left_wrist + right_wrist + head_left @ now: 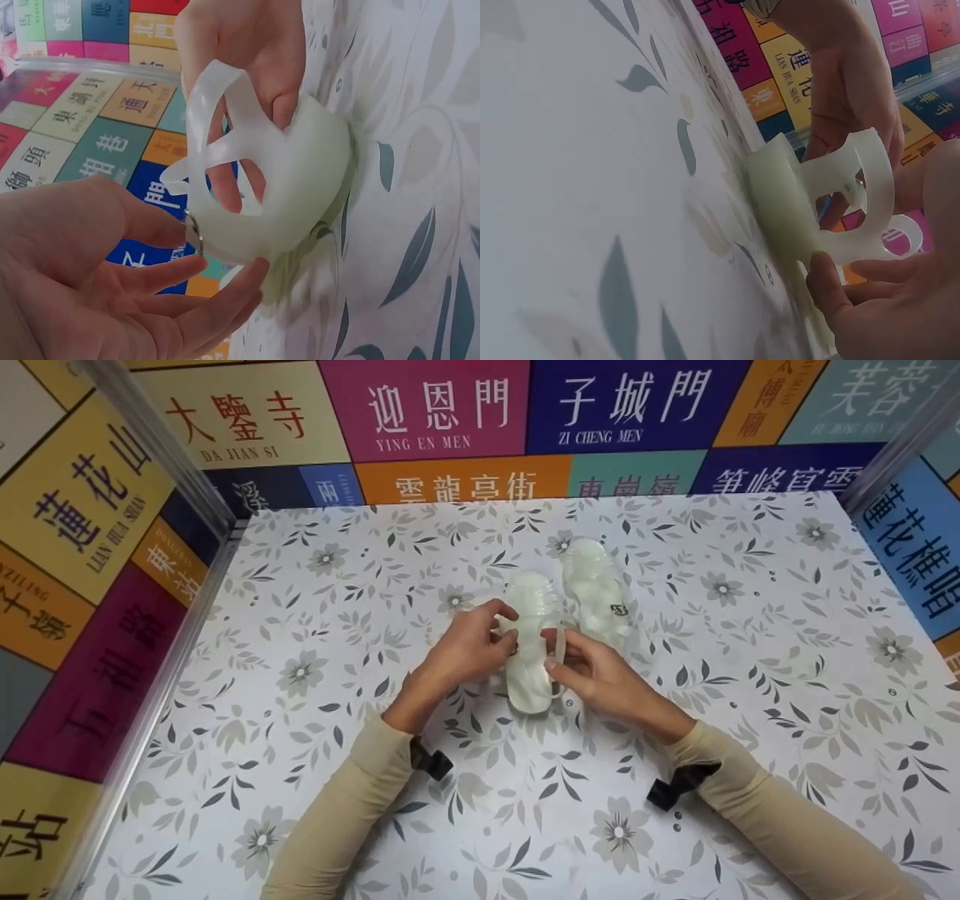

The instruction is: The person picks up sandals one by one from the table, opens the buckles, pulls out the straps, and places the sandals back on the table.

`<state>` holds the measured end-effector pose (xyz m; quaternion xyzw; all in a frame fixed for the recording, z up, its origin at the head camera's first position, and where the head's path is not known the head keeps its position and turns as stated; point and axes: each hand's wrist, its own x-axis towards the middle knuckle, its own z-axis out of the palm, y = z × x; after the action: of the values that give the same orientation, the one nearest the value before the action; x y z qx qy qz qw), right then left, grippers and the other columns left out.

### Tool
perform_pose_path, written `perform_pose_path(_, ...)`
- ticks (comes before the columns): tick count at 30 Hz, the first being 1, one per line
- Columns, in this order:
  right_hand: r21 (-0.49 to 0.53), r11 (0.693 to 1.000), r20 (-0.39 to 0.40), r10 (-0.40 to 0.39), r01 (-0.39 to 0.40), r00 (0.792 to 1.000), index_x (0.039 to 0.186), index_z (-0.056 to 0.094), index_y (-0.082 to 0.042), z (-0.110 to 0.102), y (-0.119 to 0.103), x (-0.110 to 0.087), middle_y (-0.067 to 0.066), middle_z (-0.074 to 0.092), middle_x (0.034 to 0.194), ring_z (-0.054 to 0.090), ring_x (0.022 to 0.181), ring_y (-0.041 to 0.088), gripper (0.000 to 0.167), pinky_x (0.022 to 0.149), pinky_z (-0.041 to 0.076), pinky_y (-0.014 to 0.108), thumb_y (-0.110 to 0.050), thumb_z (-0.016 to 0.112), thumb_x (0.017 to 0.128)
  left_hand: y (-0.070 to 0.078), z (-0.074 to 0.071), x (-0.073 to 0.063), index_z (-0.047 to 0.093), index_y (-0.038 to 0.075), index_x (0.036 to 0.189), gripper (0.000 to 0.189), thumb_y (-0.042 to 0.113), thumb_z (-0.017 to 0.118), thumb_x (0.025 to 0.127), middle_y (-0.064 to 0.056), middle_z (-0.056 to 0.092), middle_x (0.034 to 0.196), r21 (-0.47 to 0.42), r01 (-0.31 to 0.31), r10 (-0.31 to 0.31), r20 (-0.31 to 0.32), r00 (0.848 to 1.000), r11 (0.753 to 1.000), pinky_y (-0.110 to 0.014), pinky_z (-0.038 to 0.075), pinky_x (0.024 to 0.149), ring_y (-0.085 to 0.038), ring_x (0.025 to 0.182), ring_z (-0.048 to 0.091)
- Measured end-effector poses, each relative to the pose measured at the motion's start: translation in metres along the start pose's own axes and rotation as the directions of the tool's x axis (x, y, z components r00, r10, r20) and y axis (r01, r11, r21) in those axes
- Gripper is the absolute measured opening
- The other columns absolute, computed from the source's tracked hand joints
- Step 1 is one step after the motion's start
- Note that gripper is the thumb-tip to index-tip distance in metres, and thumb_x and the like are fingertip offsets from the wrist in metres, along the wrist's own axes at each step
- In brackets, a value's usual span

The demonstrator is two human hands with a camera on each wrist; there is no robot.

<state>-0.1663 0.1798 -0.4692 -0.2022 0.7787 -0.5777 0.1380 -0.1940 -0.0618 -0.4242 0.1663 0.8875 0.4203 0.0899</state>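
Observation:
A pale green translucent jelly sandal [529, 694] lies on the table, heel end toward me. My left hand [471, 641] is at its left side, thumb and fingers on the strap edge by a small shiny metal piece [194, 231]. From the other side my right hand [604, 671] pinches the upright strap [879, 180], its thumb low against the side of the sandal. In the left wrist view, right-hand fingers show through the openings between the straps. A matching second sandal [589, 562] lies just behind to the right, with a small dark label on it.
A white tabletop [315, 780] patterned with grey leaves and flowers spreads around the sandals. Panels of coloured blocks with printed characters [431, 412] stand along the back and both sides. Each wrist bears a black strap mount [431, 761].

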Motion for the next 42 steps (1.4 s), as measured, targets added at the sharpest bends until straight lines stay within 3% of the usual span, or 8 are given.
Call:
perform_pose_path(5,-0.055,0.998,0.013,-0.014,0.015,1.000,0.159,0.047,0.001,-0.005,-0.004,-0.019,0.020,0.059,0.156,0.064,0.138,0.037,0.058,0.109,0.055,0.025,-0.020,0.066,0.109,0.011,0.005,-0.007,0.065,0.003,0.134,0.032,0.020,0.064,0.107,-0.012,0.077,0.091,0.087,-0.014,0.008,0.070,0.998,0.996,-0.026,0.048,0.058,-0.013,0.067,0.063)
perform_pose_path(11,-0.149,0.989,0.030,-0.018,0.022,0.999,0.158,0.051,-0.001,-0.008,-0.003,-0.034,0.023,0.055,0.160,0.061,0.142,0.040,0.055,0.115,0.053,0.042,-0.021,0.066,0.109,0.015,0.011,-0.010,0.070,0.003,0.125,0.026,0.021,0.064,0.107,-0.011,0.078,0.090,0.127,-0.050,0.030,0.150,0.988,0.991,-0.025,0.051,0.058,-0.013,0.067,0.067)
perform_pose_path(21,-0.362,0.927,-0.093,0.072,-0.101,0.993,0.158,0.048,-0.006,-0.014,-0.024,-0.027,0.021,0.067,0.146,0.071,0.128,0.040,0.062,0.108,0.059,0.052,-0.035,0.068,0.108,-0.007,-0.003,0.001,0.075,0.008,0.113,0.020,0.025,0.066,0.107,-0.009,0.083,0.094,-0.021,0.083,-0.077,0.211,0.974,0.996,-0.032,0.061,0.068,-0.020,0.080,0.081)
perform_pose_path(26,-0.437,0.895,-0.161,0.015,-0.085,0.987,0.159,0.049,-0.008,-0.013,-0.036,-0.023,0.021,0.057,0.158,0.064,0.137,0.042,0.062,0.114,0.053,0.056,-0.034,0.069,0.106,-0.032,-0.009,0.012,0.072,0.003,0.110,0.016,0.018,0.067,0.107,-0.015,0.080,0.099,-0.317,0.166,-0.029,0.395,0.918,0.934,-0.043,0.068,0.079,-0.032,0.089,0.081)
perform_pose_path(29,-0.499,0.866,-0.121,-0.091,0.019,0.988,0.154,0.057,-0.011,-0.009,-0.041,-0.016,0.014,0.059,0.157,0.058,0.144,0.036,0.054,0.119,0.047,0.057,-0.031,0.070,0.106,-0.046,-0.011,0.017,0.071,0.003,0.114,0.013,0.012,0.070,0.105,-0.016,0.074,0.111,-0.426,0.156,0.090,0.503,0.860,0.891,-0.048,0.068,0.085,-0.035,0.099,0.078)
perform_pose_path(33,-0.524,0.839,-0.014,-0.178,0.144,0.984,0.140,0.070,-0.011,0.000,-0.042,-0.004,0.008,0.070,0.145,0.060,0.141,0.029,0.041,0.120,0.046,0.052,-0.026,0.075,0.103,-0.058,-0.010,0.019,0.069,0.002,0.122,0.025,0.006,0.077,0.099,-0.013,0.070,0.121,-0.469,0.084,0.225,0.563,0.795,0.879,-0.048,0.068,0.085,-0.034,0.101,0.076)
perform_pose_path(36,-0.548,0.825,0.004,-0.164,0.139,0.986,0.130,0.077,-0.013,0.007,-0.039,0.001,0.007,0.076,0.132,0.064,0.129,0.027,0.035,0.111,0.051,0.050,-0.029,0.080,0.099,-0.060,-0.006,0.020,0.070,0.003,0.120,0.028,0.006,0.082,0.094,-0.010,0.072,0.118,-0.451,0.003,0.271,0.542,0.795,0.893,-0.040,0.067,0.079,-0.028,0.093,0.078)
perform_pose_path(42,-0.576,0.812,-0.011,-0.128,0.098,0.992,0.114,0.083,-0.018,0.010,-0.034,0.002,0.000,0.080,0.113,0.068,0.111,0.025,0.021,0.097,0.052,0.047,-0.026,0.086,0.094,-0.062,0.001,0.020,0.073,0.004,0.109,0.024,0.009,0.087,0.090,-0.006,0.076,0.104,-0.401,-0.046,0.256,0.489,0.834,0.915,-0.027,0.061,0.072,-0.019,0.087,0.077)
